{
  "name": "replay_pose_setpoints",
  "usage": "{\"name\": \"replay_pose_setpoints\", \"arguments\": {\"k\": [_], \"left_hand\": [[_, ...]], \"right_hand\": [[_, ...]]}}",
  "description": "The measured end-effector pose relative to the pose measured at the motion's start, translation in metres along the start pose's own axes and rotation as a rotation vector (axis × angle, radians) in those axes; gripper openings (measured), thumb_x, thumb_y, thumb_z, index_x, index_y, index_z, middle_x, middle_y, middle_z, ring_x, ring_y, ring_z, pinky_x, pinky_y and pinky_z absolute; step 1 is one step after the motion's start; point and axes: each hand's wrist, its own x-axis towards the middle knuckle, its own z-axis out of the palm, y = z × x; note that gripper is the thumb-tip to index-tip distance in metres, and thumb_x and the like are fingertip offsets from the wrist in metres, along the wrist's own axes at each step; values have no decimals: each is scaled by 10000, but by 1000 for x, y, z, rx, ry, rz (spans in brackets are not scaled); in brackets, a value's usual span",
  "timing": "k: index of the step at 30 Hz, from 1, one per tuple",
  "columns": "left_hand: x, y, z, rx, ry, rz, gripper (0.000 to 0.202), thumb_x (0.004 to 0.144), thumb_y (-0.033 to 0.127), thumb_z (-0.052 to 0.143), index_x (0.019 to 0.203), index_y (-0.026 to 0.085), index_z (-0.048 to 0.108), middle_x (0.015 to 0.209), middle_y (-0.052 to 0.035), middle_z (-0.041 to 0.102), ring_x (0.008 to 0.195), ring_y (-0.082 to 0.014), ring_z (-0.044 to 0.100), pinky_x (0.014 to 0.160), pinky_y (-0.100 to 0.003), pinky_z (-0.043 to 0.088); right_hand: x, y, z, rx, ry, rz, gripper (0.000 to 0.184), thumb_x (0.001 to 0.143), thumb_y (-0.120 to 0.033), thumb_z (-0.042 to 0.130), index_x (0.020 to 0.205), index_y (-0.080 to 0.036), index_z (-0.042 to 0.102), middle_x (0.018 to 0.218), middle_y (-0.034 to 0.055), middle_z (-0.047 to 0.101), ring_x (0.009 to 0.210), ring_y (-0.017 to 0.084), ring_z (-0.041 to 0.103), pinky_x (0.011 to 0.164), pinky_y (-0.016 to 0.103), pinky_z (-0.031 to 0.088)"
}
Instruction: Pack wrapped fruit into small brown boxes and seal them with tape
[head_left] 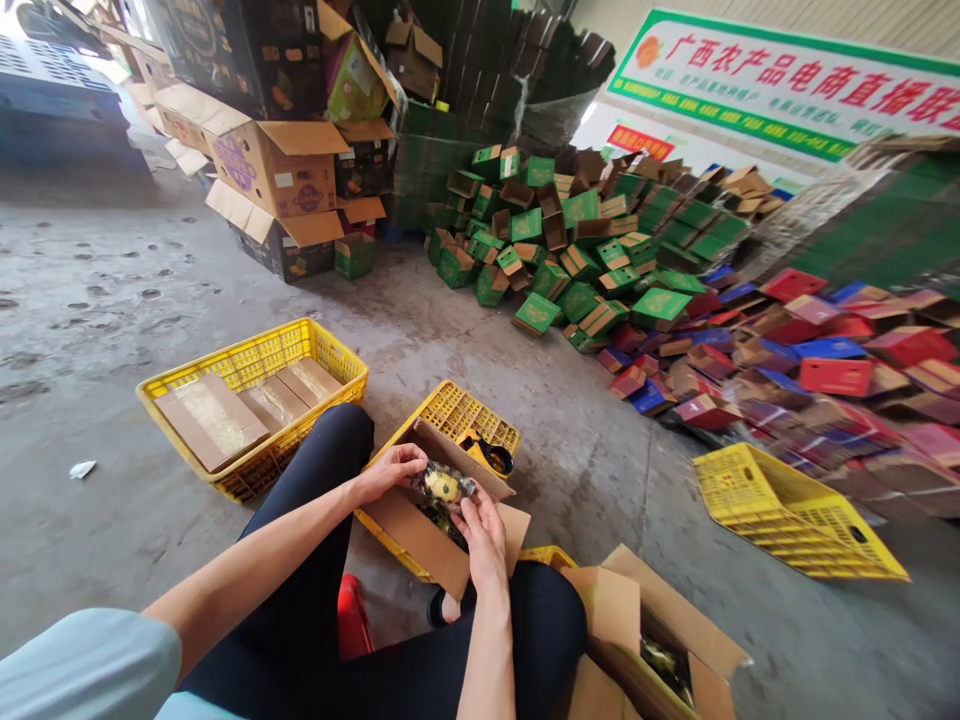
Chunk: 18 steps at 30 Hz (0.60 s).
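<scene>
Between my two hands is a small yellow item with dark marks (444, 485), wrapped in clear crinkled plastic; its exact kind does not show. My left hand (394, 472) pinches the wrapper at its left end, and my right hand (480, 525) grips the right end. Directly beneath is a cardboard box (420, 530) with its flaps spread and more shiny wrapped things partly visible inside. That box rests on a yellow plastic crate (454, 408). Behind its flap lies a yellow and black tape dispenser (487, 455).
Another open cardboard box (615, 610) with wrapped contents stands at lower right. Taped boxes fill part of a yellow basket (349, 385) on the left. A yellow crate (787, 515) lies tipped at right, before heaps of green boxes (536, 313) and red boxes (836, 376).
</scene>
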Motion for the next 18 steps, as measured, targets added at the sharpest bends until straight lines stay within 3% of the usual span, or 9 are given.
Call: {"name": "replay_pose_setpoints", "arguments": {"k": [4, 8, 10, 13, 18], "left_hand": [[-2, -2, -1, -7, 8, -28, 500, 723, 545, 898, 935, 160, 660, 847, -7, 652, 741, -119, 626, 747, -265, 523], [0, -9, 0, -60, 24, -185, 658, 743, 633, 853, 1207, 203, 671, 1202, -112, 688, 1014, -228, 696, 884, -365, 558], [2, -11, 0, -105, 31, -308, 793, 744, 726, 798, 1325, 217, 620, 1313, -157, 660, 1047, -282, 719, 895, -409, 573], [2, -11, 1, -133, -35, -373, 846, 758, 724, 790, 1386, 199, 572, 1264, -174, 691, 968, -289, 760, 883, -409, 586], [-3, -9, 0, -74, -63, -248, 758, 721, 456, 935, 1351, 219, 587, 1121, -93, 716, 805, -177, 742, 854, -372, 594]], "right_hand": [[1, 4, 1, 26, 64, 24, 483, 619, -479, 932, 1003, -217, 802, 1067, 78, 797, 914, 249, 745, 786, 362, 608], [4, 5, -2, 37, 95, -106, 380, 679, -450, 887, 971, -221, 807, 1087, 70, 798, 1046, 269, 724, 981, 426, 565], [4, 5, -3, -40, 62, -214, 298, 730, -422, 845, 954, -227, 811, 1149, 74, 781, 1143, 283, 688, 1063, 450, 511], [3, 3, -2, -178, -1, -330, 160, 764, -375, 794, 836, -233, 811, 1183, 84, 760, 1213, 299, 645, 1103, 461, 466], [0, 2, 6, -256, -66, -351, 67, 733, -316, 776, 741, -255, 801, 1422, 76, 651, 1389, 325, 523, 1155, 463, 412]]}}
